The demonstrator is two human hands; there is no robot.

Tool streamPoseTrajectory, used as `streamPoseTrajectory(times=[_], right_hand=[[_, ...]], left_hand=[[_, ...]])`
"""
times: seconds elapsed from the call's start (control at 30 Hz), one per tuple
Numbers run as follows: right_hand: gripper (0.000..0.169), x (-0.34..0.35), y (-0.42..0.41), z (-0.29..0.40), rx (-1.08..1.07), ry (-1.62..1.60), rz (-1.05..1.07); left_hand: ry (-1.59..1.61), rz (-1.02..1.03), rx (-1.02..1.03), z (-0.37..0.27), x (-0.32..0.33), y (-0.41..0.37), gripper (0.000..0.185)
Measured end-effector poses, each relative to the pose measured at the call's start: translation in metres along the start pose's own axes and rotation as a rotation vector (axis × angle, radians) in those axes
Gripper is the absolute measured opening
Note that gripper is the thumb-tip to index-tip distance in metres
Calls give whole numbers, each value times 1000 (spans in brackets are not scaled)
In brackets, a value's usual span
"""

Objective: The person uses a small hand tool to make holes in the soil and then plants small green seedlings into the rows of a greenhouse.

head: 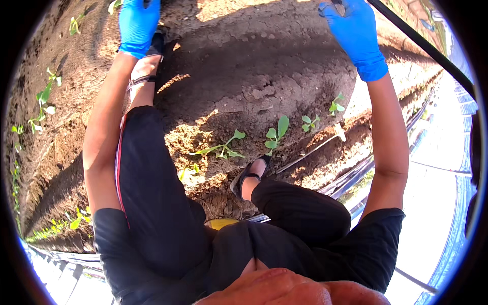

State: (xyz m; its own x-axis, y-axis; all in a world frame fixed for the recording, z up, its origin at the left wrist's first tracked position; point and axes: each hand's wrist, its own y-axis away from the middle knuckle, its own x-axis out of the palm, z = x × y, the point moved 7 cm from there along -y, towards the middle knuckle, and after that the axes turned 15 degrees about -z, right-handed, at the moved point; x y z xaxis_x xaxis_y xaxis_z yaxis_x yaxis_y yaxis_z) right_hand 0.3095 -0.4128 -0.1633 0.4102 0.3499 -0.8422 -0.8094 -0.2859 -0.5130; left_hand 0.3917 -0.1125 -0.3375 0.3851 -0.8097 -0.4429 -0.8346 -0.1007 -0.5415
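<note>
My left hand (139, 27), in a blue disposable glove, reaches over the soil at the top left, above my shoe. The picture's top edge cuts off its fingers. In a matching glove, my right hand (352, 34) is at the upper right over the ground. Its thumb and fingertips are dark with dirt, and whether they pinch anything cannot be made out. Between my arms lies a shaded strip of brown soil (236, 65). A row of leafy seedlings crosses it nearer my body, including a broad-leaved seedling (277, 133) and a sprawling seedling (225, 148).
Dark shoes on my feet (249, 177) rest on the soil close to the seedlings. A thin stick (309, 152) lies right of the row. More seedlings (45, 95) grow at the left. A black bar (419, 42) slants across the upper right. Plastic sheeting (354, 175) edges the bed.
</note>
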Motion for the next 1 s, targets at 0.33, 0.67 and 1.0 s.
streamPoseTrajectory(times=[0.33, 0.67, 1.0], right_hand=[[20, -149, 601, -4, 2043, -230, -324], [73, -45, 681, -112, 1673, -8, -47], [116, -18, 598, 78, 1608, -1, 410]], left_hand=[[-47, 251, -178, -34, -45, 48, 32], [-9, 459, -143, -45, -28, 85, 27], [145, 426, -598, -31, -27, 96, 25]])
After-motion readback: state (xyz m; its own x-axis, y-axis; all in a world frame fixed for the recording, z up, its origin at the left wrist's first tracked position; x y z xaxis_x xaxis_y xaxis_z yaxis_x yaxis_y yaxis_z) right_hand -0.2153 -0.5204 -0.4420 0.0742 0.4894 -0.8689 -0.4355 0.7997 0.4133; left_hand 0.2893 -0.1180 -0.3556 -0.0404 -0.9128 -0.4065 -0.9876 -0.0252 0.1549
